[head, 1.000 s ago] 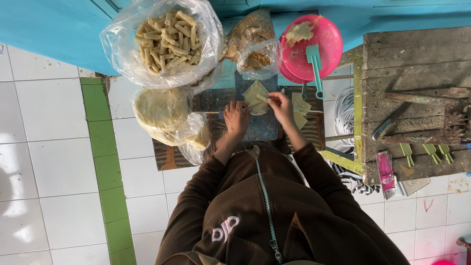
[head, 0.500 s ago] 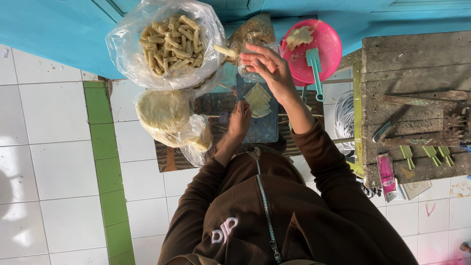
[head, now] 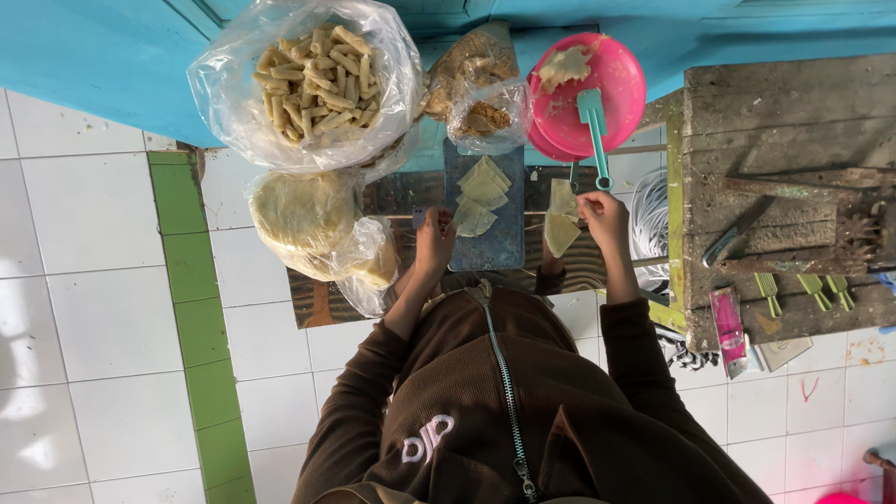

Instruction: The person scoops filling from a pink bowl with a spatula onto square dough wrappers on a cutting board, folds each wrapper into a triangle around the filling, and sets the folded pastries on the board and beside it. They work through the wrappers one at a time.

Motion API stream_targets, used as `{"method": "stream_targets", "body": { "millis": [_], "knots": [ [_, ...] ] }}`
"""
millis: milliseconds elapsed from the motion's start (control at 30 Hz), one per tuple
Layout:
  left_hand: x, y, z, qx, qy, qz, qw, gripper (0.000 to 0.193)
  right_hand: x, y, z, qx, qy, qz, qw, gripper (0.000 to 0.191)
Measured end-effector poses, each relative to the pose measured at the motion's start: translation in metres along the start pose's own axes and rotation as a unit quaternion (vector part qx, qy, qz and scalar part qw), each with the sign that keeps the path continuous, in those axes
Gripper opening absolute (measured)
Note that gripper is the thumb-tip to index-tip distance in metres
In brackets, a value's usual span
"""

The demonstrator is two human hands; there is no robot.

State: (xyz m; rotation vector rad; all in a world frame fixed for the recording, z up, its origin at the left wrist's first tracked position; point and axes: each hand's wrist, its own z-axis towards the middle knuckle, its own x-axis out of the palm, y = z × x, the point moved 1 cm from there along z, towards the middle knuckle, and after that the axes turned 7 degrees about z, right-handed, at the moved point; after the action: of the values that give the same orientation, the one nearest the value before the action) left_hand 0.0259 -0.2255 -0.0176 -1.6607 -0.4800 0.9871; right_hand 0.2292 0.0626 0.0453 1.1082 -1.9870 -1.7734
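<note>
Clear plastic bags, pale wrappers and a pink bowl above two working hands.

Clear bag of rolled snacks sits at far left above a bagged stack of round wrappers; the left hand rests fingers-down on a cut wrapper piece on the blue-grey board. Further right, the right hand pinches a pale wrapper sheet, just below the pink bowl and its teal spatula. Green clips lie on the wooden bench.
</note>
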Motion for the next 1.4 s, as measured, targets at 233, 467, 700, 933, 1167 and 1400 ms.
{"method": "stream_targets", "body": {
  "millis": [233, 467, 700, 933, 1167, 1400],
  "knots": [
    [-0.009, 0.006, -0.012, 0.018, 0.023, 0.029, 0.999, 0.028, 0.034, 0.009, -0.018, -0.171, -0.067, -0.242, 0.953, 0.028],
    [-0.015, -0.009, -0.017, 0.06, -0.043, 0.156, 0.985, 0.035, 0.046, 0.012, -0.013, -0.236, -0.121, -0.31, 0.913, 0.012],
    [0.008, -0.02, -0.005, -0.146, 0.137, -0.06, 0.978, 0.03, 0.045, 0.031, -0.022, -0.119, -0.044, -0.006, 0.992, 0.014],
    [0.039, -0.034, 0.006, -0.288, 0.252, -0.41, 0.828, 0.041, 0.096, 0.088, -0.084, -0.374, 0.053, -0.253, 0.891, 0.016],
    [0.039, -0.024, 0.001, -0.248, 0.218, -0.397, 0.856, 0.03, 0.107, 0.084, -0.086, -0.311, 0.117, -0.19, 0.924, 0.016],
    [0.027, -0.029, 0.004, -0.238, 0.197, -0.434, 0.847, 0.021, 0.116, 0.036, -0.069, -0.079, 0.016, 0.069, 0.994, 0.021]
  ]
}}
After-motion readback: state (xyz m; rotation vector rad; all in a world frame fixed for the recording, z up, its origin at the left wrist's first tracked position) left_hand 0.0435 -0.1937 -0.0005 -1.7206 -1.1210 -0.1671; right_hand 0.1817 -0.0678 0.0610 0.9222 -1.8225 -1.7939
